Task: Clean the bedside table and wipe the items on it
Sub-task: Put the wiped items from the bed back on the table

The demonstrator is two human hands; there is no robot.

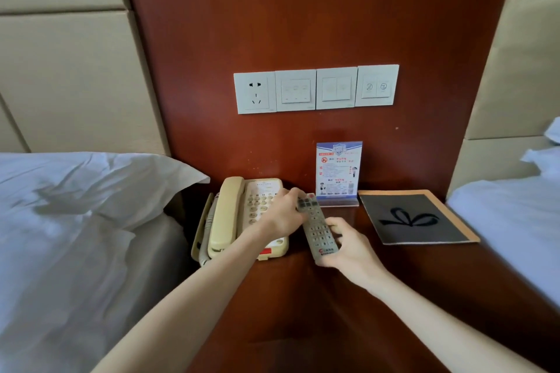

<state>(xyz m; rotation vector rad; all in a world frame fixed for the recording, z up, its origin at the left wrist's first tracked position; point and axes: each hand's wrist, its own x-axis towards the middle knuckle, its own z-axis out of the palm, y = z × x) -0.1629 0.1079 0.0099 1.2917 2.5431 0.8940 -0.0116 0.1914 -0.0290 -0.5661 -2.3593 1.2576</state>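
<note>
Step in hand: clearing items. Both hands, left hand (283,212) and right hand (344,247), grip the remote control (316,228) mid-table (348,297), beside the telephone (239,218); next, lift it clear.

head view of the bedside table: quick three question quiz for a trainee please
1. True or false: the handset of the cream corded telephone is lifted off its cradle.
2. What do the left hand and the right hand both grip? a) white cloth b) grey push-button remote control c) spray bottle
3. Fill in: the black orange-edged folder lies on the reddish wooden bedside table to the ____ of the remote control.
Key: 1 false; 2 b; 3 right.
</note>
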